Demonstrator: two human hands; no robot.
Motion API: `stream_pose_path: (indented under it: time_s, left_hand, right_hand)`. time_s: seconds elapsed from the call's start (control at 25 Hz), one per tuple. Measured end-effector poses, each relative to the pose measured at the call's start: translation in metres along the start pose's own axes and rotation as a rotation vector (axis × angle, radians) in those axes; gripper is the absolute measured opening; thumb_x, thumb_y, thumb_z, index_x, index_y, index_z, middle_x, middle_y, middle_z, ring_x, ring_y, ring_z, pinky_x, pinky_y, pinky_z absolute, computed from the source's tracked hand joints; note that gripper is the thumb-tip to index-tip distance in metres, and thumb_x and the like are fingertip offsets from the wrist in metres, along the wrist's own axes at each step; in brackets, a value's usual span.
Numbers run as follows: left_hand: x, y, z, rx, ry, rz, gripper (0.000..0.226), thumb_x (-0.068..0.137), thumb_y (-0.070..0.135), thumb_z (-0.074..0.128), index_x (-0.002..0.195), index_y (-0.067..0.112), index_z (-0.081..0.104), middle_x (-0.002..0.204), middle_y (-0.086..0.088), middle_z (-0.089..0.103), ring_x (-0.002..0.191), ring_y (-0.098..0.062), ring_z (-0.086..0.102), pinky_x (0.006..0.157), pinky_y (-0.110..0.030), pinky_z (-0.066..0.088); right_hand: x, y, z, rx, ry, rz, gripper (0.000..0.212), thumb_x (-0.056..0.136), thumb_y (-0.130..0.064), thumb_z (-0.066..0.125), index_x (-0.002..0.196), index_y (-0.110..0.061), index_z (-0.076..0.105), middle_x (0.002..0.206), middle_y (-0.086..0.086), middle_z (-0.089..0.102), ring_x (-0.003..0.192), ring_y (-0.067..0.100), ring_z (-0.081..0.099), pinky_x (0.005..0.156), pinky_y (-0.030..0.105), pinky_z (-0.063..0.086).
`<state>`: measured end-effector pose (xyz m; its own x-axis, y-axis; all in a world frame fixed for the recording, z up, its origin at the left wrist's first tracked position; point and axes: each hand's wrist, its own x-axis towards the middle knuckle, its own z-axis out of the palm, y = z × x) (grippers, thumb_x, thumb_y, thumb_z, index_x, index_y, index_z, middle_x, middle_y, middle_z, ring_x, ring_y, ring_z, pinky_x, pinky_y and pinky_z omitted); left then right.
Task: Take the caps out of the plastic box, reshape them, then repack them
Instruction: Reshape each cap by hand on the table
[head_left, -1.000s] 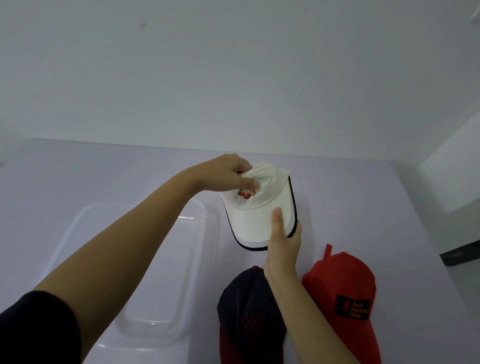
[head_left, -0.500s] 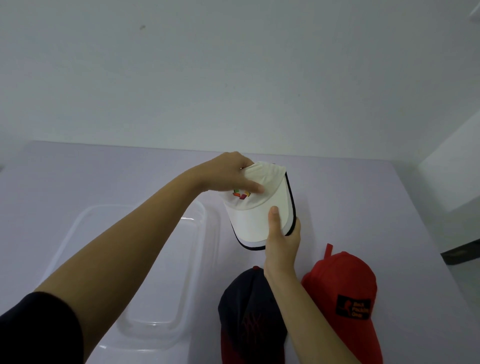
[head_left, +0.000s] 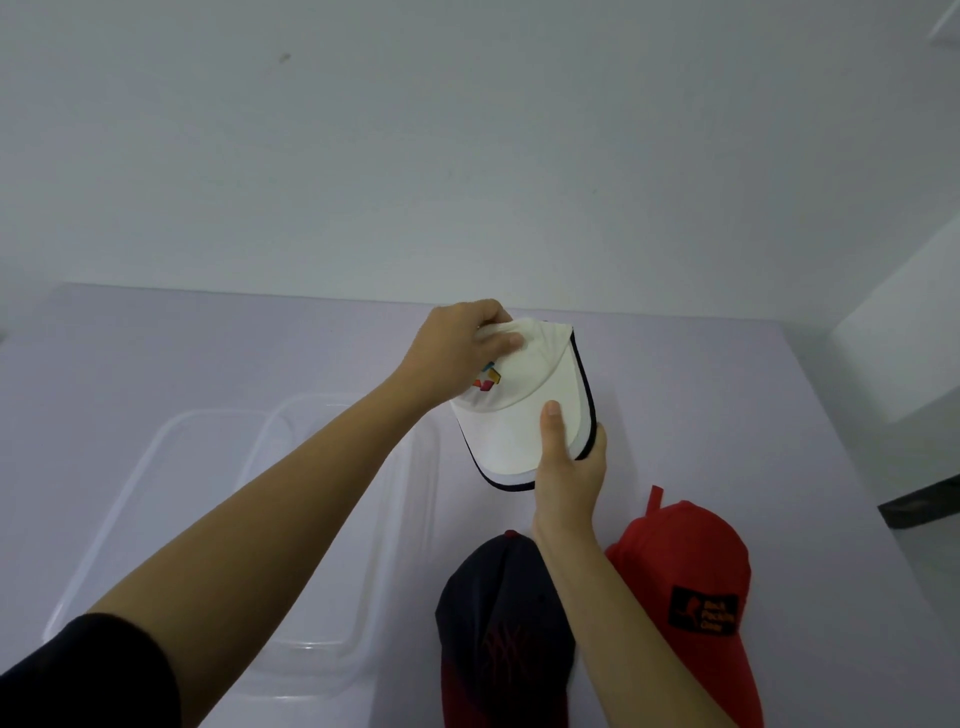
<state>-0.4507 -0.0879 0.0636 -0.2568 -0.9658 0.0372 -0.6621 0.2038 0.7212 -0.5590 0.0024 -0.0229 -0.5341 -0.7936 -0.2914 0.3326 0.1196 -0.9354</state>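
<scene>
A white cap (head_left: 511, 410) with a dark-edged brim and a small coloured logo is held above the table, brim pointing toward me. My left hand (head_left: 457, 353) grips its crown from the left, fingers pressed into the fabric. My right hand (head_left: 569, 467) pinches the brim's near right edge, thumb on top. Below them on the table lie a dark navy cap (head_left: 498, 634) with a red brim and a red cap (head_left: 696, 592) with a black patch. The clear plastic box (head_left: 208, 519) sits at the left, holding no caps; my left forearm crosses over it.
The pale purple table (head_left: 727, 415) runs back to a white wall (head_left: 467, 156). A white block or wall corner (head_left: 904, 332) stands at the right edge, with a dark gap below it.
The white cap has turned slightly, its crown tipped further to the left so the logo shows more. Both hands keep their grip and have barely shifted.
</scene>
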Motion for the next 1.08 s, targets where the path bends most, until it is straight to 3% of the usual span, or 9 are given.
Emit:
stream_pose_path:
  time_s: [0.2, 0.28, 0.4, 0.56, 0.64, 0.8, 0.96, 1.0, 1.08]
  left_hand:
    - [0.001, 0.003, -0.013, -0.232, -0.185, -0.071, 0.031, 0.092, 0.03, 0.056, 0.088, 0.002, 0.067, 0.077, -0.007, 0.063, 0.071, -0.016, 0.059, 0.071, -0.031, 0.05]
    - [0.004, 0.005, -0.016, -0.112, -0.245, -0.025, 0.038, 0.091, 0.035, 0.056, 0.085, -0.002, 0.062, 0.073, -0.005, 0.057, 0.066, -0.014, 0.053, 0.065, -0.024, 0.043]
    - [0.004, 0.013, -0.015, 0.158, -0.286, 0.061, 0.03, 0.084, 0.04, 0.066, 0.073, 0.016, 0.052, 0.066, 0.005, 0.053, 0.06, -0.007, 0.05, 0.051, -0.013, 0.034]
    - [0.008, 0.009, -0.022, 0.04, -0.373, -0.019, 0.03, 0.086, 0.034, 0.064, 0.096, 0.006, 0.063, 0.09, -0.008, 0.068, 0.08, -0.021, 0.064, 0.07, -0.028, 0.051]
    - [0.007, 0.008, -0.024, 0.035, -0.412, -0.052, 0.035, 0.088, 0.034, 0.061, 0.092, 0.0, 0.062, 0.085, -0.011, 0.067, 0.074, -0.02, 0.063, 0.067, -0.029, 0.05]
    - [0.007, 0.014, -0.011, 0.321, -0.272, 0.094, 0.045, 0.096, 0.039, 0.046, 0.064, 0.007, 0.043, 0.059, -0.004, 0.045, 0.055, -0.017, 0.043, 0.052, -0.027, 0.031]
    - [0.008, 0.019, -0.002, 0.335, -0.181, 0.101, 0.056, 0.096, 0.052, 0.033, 0.058, 0.011, 0.036, 0.053, -0.004, 0.04, 0.053, -0.021, 0.043, 0.055, -0.031, 0.032]
    - [0.008, 0.02, -0.003, 0.313, -0.144, 0.093, 0.057, 0.096, 0.055, 0.027, 0.064, 0.012, 0.046, 0.06, -0.007, 0.05, 0.063, -0.025, 0.052, 0.062, -0.031, 0.038]
    - [0.01, 0.014, -0.007, 0.176, 0.014, 0.075, 0.053, 0.098, 0.051, 0.024, 0.105, 0.014, 0.061, 0.102, -0.011, 0.066, 0.101, -0.03, 0.058, 0.086, -0.033, 0.041]
  right_hand:
    - [0.003, 0.001, -0.005, -0.028, -0.029, -0.02, 0.064, 0.084, -0.039, 0.065, 0.137, -0.014, 0.039, 0.125, -0.004, 0.055, 0.11, 0.013, 0.057, 0.086, 0.022, 0.049]
    - [0.002, 0.001, -0.006, -0.037, -0.033, -0.039, 0.047, 0.084, -0.036, 0.065, 0.125, -0.019, 0.048, 0.115, -0.007, 0.06, 0.102, 0.008, 0.06, 0.078, 0.015, 0.05]
    - [-0.003, 0.0, -0.003, -0.024, -0.042, -0.04, 0.032, 0.086, -0.034, 0.063, 0.111, -0.03, 0.043, 0.095, -0.024, 0.054, 0.084, -0.008, 0.055, 0.063, 0.008, 0.047]
    - [-0.006, 0.003, -0.002, -0.037, -0.029, -0.051, 0.046, 0.084, -0.036, 0.065, 0.123, -0.019, 0.048, 0.111, -0.008, 0.06, 0.097, 0.004, 0.059, 0.066, 0.009, 0.051]
    - [-0.009, 0.006, -0.002, -0.06, -0.038, -0.078, 0.037, 0.084, -0.035, 0.065, 0.116, -0.025, 0.052, 0.11, -0.006, 0.062, 0.097, 0.005, 0.061, 0.066, 0.009, 0.051]
    - [-0.016, 0.006, 0.003, -0.013, -0.06, -0.051, 0.019, 0.085, -0.034, 0.064, 0.101, -0.036, 0.052, 0.102, -0.017, 0.062, 0.095, 0.0, 0.061, 0.077, 0.014, 0.049]
    - [-0.023, 0.015, 0.007, 0.105, -0.073, 0.106, 0.031, 0.086, -0.036, 0.063, 0.115, -0.025, 0.056, 0.11, -0.01, 0.065, 0.102, 0.008, 0.062, 0.088, 0.027, 0.052]
    - [-0.022, 0.018, 0.008, 0.157, -0.062, 0.153, 0.033, 0.086, -0.036, 0.062, 0.116, -0.025, 0.057, 0.113, -0.007, 0.066, 0.103, 0.011, 0.063, 0.09, 0.031, 0.052]
    - [-0.018, 0.02, 0.007, 0.281, -0.035, 0.258, 0.028, 0.087, -0.037, 0.061, 0.114, -0.028, 0.057, 0.114, -0.003, 0.066, 0.103, 0.014, 0.063, 0.086, 0.032, 0.053]
